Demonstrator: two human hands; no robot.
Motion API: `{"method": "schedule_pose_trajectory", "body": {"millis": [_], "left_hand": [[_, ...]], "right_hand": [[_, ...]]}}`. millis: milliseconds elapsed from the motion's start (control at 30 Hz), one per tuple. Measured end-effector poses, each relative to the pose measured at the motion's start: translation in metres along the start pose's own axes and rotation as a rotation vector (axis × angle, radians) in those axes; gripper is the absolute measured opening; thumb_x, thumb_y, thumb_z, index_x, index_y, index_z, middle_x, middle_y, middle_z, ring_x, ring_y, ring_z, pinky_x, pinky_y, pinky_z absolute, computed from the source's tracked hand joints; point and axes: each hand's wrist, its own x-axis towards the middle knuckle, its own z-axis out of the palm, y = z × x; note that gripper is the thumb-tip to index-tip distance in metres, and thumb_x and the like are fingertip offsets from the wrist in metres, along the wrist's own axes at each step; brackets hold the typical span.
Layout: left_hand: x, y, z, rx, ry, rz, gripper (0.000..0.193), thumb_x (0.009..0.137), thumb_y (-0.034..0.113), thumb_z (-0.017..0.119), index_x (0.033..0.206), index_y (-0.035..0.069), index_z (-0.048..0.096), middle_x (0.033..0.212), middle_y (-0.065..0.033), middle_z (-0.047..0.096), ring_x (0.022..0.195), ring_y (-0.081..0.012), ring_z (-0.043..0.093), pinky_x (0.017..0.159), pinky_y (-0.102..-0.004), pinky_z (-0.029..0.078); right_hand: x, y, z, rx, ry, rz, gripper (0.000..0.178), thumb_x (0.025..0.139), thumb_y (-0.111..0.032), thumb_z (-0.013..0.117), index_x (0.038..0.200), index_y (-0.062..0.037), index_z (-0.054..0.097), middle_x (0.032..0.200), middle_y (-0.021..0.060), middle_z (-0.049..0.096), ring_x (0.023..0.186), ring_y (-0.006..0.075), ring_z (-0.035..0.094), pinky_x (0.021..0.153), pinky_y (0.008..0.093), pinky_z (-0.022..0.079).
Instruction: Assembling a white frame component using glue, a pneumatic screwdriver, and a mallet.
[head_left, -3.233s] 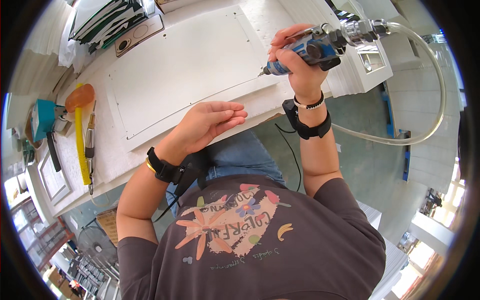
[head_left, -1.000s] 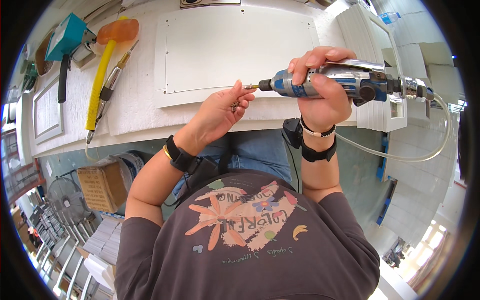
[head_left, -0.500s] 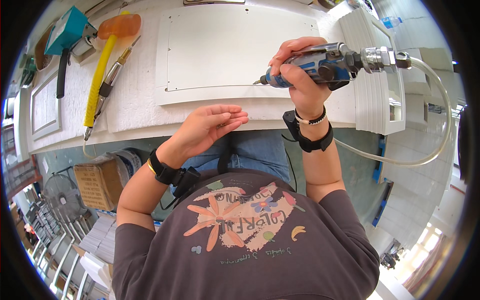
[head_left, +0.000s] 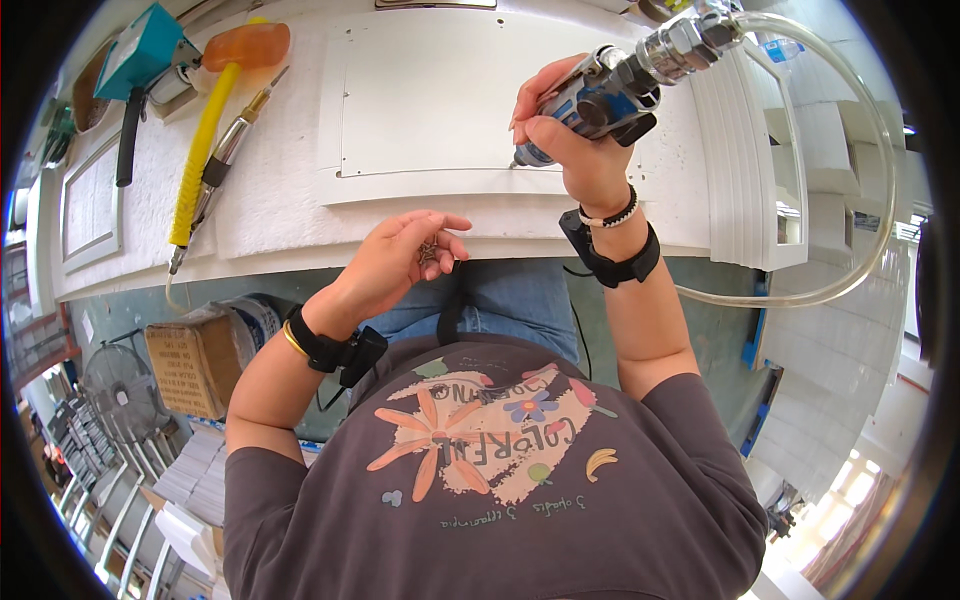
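Observation:
My right hand [head_left: 588, 168] grips a blue and silver air screwdriver [head_left: 598, 98]. The tool leans, its tip down on the near edge strip of a white framed panel [head_left: 430, 100]; its rear end points up and to the right. Several small screws [head_left: 428, 249] lie in the cupped palm of my left hand [head_left: 392, 258], whose fingers curl around them in front of the bench edge. Small dark screws or holes dot the panel's border. Whether a screw sits under the tool's tip is too small to tell.
From the screwdriver a clear air hose [head_left: 884, 190] loops down the right side. A stack of white frames [head_left: 735, 150] stands right of the panel. At left lie a yellow-handled mallet [head_left: 205, 150], a second slim air screwdriver [head_left: 232, 145] and a teal tool [head_left: 145, 55].
The screwdriver has tilted steeper, its rear end swinging up, with its tip now pressed at the panel edge. My left hand has turned and curled, so the screws in its palm show.

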Motion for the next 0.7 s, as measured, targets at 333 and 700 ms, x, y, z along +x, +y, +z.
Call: {"method": "schedule_pose_trajectory", "body": {"millis": [333,700], "left_hand": [[-0.002,0.000,-0.015,-0.011,-0.070,0.068,0.019,0.093,0.020,0.048,0.094,0.000,0.048,0.081,-0.0078,0.059,0.064,-0.0074,0.051,0.051,-0.0171,0.038],[0.000,0.009,-0.009,-0.315,0.139,0.175,0.018,0.091,0.019,0.053,0.097,0.002,0.055,0.081,0.0009,0.054,0.068,-0.0021,0.049,0.060,-0.0121,0.043]], "right_hand": [[0.010,-0.009,0.008,-0.055,0.135,0.018,0.012,0.065,0.003,0.055,0.077,0.0012,0.058,0.073,0.0087,0.061,0.058,0.0116,0.058,0.054,0.0234,0.047],[0.007,-0.036,0.039,0.440,-0.132,-0.205,0.030,0.067,0.004,0.056,0.096,0.0006,0.047,0.080,0.0157,0.056,0.060,0.0201,0.057,0.060,0.0333,0.051]]}}
